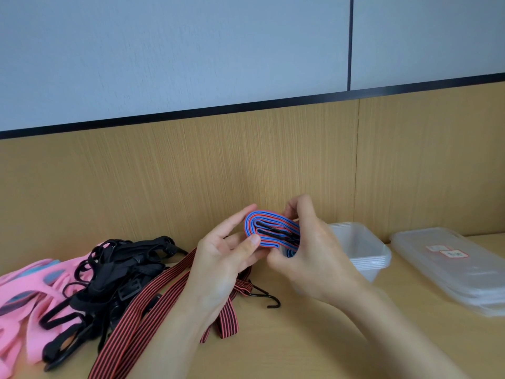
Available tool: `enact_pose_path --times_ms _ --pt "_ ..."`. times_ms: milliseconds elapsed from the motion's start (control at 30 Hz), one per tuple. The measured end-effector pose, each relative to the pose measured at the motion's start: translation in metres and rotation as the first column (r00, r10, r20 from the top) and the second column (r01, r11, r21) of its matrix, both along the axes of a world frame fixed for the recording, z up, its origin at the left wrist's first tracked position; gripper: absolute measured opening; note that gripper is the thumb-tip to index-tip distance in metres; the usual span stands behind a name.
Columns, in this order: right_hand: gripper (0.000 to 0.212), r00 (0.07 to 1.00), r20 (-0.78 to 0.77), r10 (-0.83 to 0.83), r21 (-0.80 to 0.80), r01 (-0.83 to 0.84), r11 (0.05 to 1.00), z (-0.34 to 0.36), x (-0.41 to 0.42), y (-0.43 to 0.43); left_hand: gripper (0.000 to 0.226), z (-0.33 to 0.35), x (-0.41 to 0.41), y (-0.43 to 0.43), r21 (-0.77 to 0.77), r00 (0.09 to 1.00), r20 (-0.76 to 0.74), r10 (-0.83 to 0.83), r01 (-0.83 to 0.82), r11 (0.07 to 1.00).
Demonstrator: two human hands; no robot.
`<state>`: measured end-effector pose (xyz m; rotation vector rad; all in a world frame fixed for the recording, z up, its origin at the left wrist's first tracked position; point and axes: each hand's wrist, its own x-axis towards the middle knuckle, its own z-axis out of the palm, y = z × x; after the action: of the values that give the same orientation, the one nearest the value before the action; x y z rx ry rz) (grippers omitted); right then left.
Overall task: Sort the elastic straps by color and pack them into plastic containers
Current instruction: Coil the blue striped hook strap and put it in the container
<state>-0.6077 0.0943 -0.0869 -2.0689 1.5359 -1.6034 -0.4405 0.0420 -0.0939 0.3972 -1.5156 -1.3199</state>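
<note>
Head view: folding step, blue-and-red strap coiled, pinched between left hand and right hand, fingers curled round it; next, presumably into tub just beside, coil gripped tight.

The wooden worktop carries a nested stack of clear plastic containers. Just right of it lies a stack of clear lids. Left of it lie a red-and-black striped strap with a metal hook, then black straps, with pink straps farthest off.
</note>
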Motion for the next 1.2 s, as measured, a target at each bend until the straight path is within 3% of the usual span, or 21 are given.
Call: enact_pose_path --times_ms 667,800,900,933,1067,1133,1200 --pt "0.047 0.988 0.032 0.15 0.098 -0.152 0.983 0.016 -0.019 0.002 0.043 0.007 -0.007 0.003 -0.041 0.999 0.008 0.033 -0.033 0.999" --pt "0.044 0.987 -0.076 0.141 0.123 -0.131 0.984 0.032 -0.047 -0.002 0.045 0.021 -0.008 0.0 -0.189 0.953 0.249 0.174 -0.128 0.974" --pt "0.045 0.99 -0.08 0.114 0.153 -0.101 0.983 0.044 -0.082 -0.009 0.02 0.03 -0.01 -0.011 -0.242 0.845 0.439 0.305 -0.216 0.946" --pt "0.045 0.991 -0.075 0.112 0.157 -0.099 0.983 0.046 -0.091 -0.011 0.01 0.033 -0.013 -0.013 -0.252 0.814 0.499 0.297 -0.192 0.949" --pt "0.047 0.987 -0.058 0.147 0.212 -0.132 0.968 0.04 -0.107 -0.018 0.015 0.038 -0.037 -0.029 -0.349 0.655 0.697 0.291 -0.045 0.936" --pt "0.047 0.978 -0.05 0.204 0.261 -0.185 0.947 0.031 -0.108 -0.018 0.018 0.035 -0.048 -0.034 -0.318 0.662 0.707 0.248 -0.015 0.948" --pt "0.046 0.97 -0.056 0.237 0.31 -0.209 0.928 0.023 -0.105 -0.017 0.022 0.029 -0.05 -0.036 -0.228 0.772 0.619 0.147 -0.003 0.974"
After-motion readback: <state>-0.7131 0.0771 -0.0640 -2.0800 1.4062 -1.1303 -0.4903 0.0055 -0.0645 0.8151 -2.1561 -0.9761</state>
